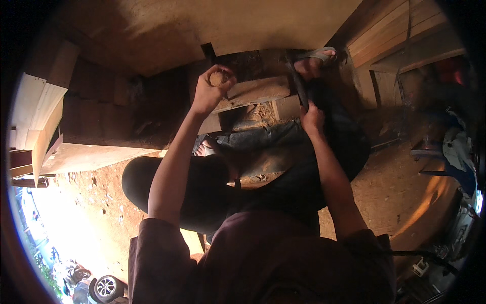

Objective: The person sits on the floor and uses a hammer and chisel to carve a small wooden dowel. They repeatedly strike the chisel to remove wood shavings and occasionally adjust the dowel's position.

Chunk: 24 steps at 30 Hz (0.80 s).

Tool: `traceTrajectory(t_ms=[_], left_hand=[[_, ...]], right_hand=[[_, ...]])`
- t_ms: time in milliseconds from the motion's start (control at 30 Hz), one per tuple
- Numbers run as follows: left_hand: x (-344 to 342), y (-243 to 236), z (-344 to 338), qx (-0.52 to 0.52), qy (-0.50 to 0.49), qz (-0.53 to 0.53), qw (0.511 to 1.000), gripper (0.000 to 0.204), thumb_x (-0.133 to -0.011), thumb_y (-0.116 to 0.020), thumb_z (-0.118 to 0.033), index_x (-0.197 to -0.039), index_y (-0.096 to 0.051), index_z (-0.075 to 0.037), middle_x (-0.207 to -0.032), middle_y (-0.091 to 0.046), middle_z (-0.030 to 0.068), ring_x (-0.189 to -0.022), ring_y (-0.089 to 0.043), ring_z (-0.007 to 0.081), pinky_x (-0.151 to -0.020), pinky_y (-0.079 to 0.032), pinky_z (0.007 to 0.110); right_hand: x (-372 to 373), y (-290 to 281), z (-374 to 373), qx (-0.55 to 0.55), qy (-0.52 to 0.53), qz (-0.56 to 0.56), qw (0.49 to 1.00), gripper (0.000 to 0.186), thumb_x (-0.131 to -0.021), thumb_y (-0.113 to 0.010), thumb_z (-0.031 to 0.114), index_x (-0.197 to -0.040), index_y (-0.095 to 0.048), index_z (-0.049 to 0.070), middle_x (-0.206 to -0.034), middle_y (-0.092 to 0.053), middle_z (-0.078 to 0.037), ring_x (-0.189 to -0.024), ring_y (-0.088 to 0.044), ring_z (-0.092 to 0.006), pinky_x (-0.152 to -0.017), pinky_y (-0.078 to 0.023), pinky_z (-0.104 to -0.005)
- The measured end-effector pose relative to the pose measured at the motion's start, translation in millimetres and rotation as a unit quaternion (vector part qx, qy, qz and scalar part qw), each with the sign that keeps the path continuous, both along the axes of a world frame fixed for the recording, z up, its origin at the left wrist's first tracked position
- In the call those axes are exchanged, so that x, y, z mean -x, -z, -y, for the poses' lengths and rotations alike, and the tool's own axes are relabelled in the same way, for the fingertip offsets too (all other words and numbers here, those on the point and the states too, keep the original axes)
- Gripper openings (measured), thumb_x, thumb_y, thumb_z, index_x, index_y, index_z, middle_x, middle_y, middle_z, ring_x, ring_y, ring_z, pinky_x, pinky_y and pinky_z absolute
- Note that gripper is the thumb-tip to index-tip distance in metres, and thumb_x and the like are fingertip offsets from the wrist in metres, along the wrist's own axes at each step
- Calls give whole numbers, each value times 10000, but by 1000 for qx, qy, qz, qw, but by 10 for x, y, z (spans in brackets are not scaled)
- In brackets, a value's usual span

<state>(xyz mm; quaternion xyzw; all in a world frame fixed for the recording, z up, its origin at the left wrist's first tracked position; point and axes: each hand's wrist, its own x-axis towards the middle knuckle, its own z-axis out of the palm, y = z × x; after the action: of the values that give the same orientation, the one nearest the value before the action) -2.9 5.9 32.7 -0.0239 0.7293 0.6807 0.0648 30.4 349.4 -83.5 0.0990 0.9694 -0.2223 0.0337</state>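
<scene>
Wooden work, both hands busy.
Left hand wraps a round wooden handle; right hand grips a long dark metal blade lying on a pale wooden block. The blade looks stiff and heavy.

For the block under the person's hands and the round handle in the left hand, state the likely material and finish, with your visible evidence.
Block: probably raw, unfinished wood; pale tan, squared edges, matt and dusty. Round handle gripped in the left hand: seemingly wood too, light brown, smooth rounded end. The dim light leaves both uncertain.

Woodworking yard: planks, sawdust floor
</scene>
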Motion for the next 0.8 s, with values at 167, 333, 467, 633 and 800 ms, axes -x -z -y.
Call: traceTrajectory(t_ms=[167,333,467,633,800], left_hand=[[5,-18,3,37,-5,-13,999,233,-840,-775,-144,-1019,-658,-52,-893,-665,-8,-828,-591,66,-740,-497,254],[19,113,94,43,40,-6,998,347,-813,-803,-168,-1110,-652,-70,-960,-688,22,-894,-618,100,-809,-505,276],[64,310,421,349,104,-169,916,620,-738,-835,-164,-1312,-607,-121,-1192,-697,97,-1115,-650,228,-946,-521,350],[346,526,848,408,143,86,898,534,-816,-724,-210,-1336,-601,-183,-1296,-650,140,-1173,-632,326,-962,-529,445],[271,1041,515,412,-128,108,896,417,-901,-598,-428,-1197,-650,-139,-1228,-662,178,-1127,-652,372,-935,-541,471]], right_hand=[[-146,317,-11,-64,-35,12,997,458,-904,-675,219,-1301,-588,8,-1074,-695,-249,-1000,-662,-452,-874,-531,-511],[-206,539,-26,-1,-82,-28,996,532,-878,-704,195,-1372,-553,66,-1220,-654,-217,-1108,-639,-375,-914,-520,-443],[69,-112,300,92,-89,-157,979,482,-914,-681,160,-1370,-550,75,-1178,-668,-171,-1059,-656,-296,-905,-520,-400],[457,-1390,1298,186,-278,-297,894,407,-935,-670,188,-1318,-588,76,-1131,-678,-140,-1028,-657,-297,-896,-517,-405],[533,-1827,2403,7,-452,-304,839,364,-910,-635,421,-1047,-742,101,-1058,-677,-127,-1138,-557,-319,-1039,-366,-538]])
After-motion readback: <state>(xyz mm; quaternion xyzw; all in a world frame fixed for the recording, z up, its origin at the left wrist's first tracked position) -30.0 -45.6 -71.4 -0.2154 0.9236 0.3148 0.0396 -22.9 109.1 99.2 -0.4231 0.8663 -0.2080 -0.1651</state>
